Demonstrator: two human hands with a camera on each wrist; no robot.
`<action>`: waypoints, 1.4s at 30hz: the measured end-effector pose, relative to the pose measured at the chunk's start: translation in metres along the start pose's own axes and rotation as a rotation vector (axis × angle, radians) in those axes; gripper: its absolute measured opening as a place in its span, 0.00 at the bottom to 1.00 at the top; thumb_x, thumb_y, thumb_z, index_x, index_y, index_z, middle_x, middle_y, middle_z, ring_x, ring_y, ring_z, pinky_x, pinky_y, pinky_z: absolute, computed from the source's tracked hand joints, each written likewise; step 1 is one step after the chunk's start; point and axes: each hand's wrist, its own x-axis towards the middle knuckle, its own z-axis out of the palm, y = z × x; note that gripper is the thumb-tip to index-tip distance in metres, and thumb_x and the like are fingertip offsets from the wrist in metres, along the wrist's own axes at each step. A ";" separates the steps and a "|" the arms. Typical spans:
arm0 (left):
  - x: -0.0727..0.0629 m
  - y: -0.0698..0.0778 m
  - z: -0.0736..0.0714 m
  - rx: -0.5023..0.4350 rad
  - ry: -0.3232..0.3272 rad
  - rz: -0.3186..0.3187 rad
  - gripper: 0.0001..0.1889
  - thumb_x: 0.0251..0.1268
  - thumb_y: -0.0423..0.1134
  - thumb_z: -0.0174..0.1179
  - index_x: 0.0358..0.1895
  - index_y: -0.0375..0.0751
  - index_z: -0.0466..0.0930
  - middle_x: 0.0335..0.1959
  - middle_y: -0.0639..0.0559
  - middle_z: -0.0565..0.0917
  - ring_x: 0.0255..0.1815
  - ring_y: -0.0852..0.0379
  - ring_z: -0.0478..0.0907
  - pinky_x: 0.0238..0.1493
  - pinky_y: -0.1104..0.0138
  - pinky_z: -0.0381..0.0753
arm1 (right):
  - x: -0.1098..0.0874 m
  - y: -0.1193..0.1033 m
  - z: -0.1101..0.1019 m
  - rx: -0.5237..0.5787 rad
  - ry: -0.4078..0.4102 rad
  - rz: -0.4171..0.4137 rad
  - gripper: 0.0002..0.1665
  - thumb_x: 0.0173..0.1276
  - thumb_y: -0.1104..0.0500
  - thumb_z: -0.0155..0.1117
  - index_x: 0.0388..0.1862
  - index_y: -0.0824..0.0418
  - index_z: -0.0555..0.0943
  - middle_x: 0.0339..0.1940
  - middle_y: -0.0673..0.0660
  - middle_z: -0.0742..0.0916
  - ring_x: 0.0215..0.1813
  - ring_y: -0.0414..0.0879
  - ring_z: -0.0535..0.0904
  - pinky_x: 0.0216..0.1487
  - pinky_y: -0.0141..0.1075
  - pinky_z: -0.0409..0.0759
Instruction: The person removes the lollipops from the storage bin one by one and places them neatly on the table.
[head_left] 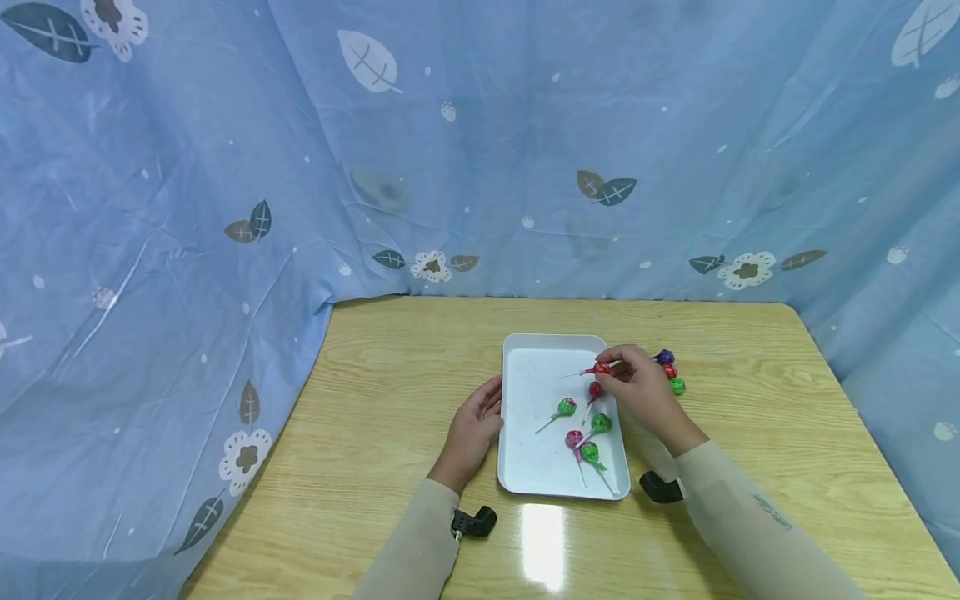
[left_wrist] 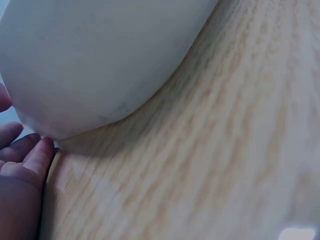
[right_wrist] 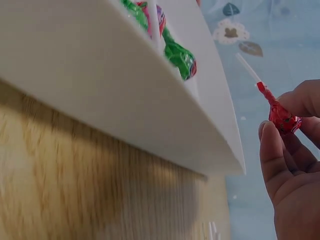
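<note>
A white tray holds several lollipops, among them a green one, a pink one and a red one. Over the tray's right rim, my right hand pinches a red-wrapped lollipop by its candy head. In the right wrist view this lollipop sits between thumb and fingertips, its white stick pointing away from the hand. My left hand rests against the tray's left side. Its fingertips are at the base of the tray wall in the left wrist view.
To the right of the tray, partly behind my right hand, lie a purple lollipop, a red lollipop and a green lollipop on the wooden table. A blue patterned curtain hangs behind the table and along its sides.
</note>
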 end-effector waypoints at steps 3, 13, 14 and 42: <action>0.000 0.000 0.000 -0.003 0.000 0.000 0.39 0.68 0.21 0.49 0.85 0.37 0.63 0.82 0.43 0.69 0.80 0.49 0.68 0.75 0.63 0.72 | -0.002 0.003 -0.004 0.008 0.008 -0.001 0.14 0.76 0.67 0.71 0.57 0.70 0.84 0.53 0.64 0.84 0.45 0.54 0.81 0.40 0.30 0.84; 0.001 0.001 0.000 -0.006 -0.003 -0.004 0.38 0.70 0.21 0.49 0.85 0.36 0.63 0.82 0.43 0.69 0.79 0.48 0.70 0.74 0.62 0.73 | -0.010 0.012 -0.015 -0.057 0.027 0.009 0.13 0.75 0.68 0.72 0.56 0.68 0.84 0.50 0.62 0.85 0.45 0.54 0.81 0.40 0.30 0.83; 0.001 0.000 0.000 -0.006 -0.004 -0.003 0.38 0.70 0.21 0.49 0.85 0.36 0.63 0.82 0.43 0.69 0.79 0.49 0.70 0.74 0.63 0.73 | -0.011 0.012 -0.016 -0.062 0.025 0.015 0.13 0.75 0.67 0.72 0.56 0.67 0.84 0.51 0.62 0.84 0.45 0.54 0.80 0.40 0.31 0.83; 0.001 0.001 -0.001 -0.023 -0.003 -0.002 0.37 0.71 0.21 0.49 0.85 0.36 0.64 0.82 0.40 0.69 0.80 0.45 0.68 0.75 0.60 0.73 | -0.030 0.028 -0.048 -0.129 0.075 0.011 0.16 0.78 0.65 0.71 0.60 0.70 0.84 0.52 0.65 0.85 0.47 0.50 0.81 0.43 0.22 0.80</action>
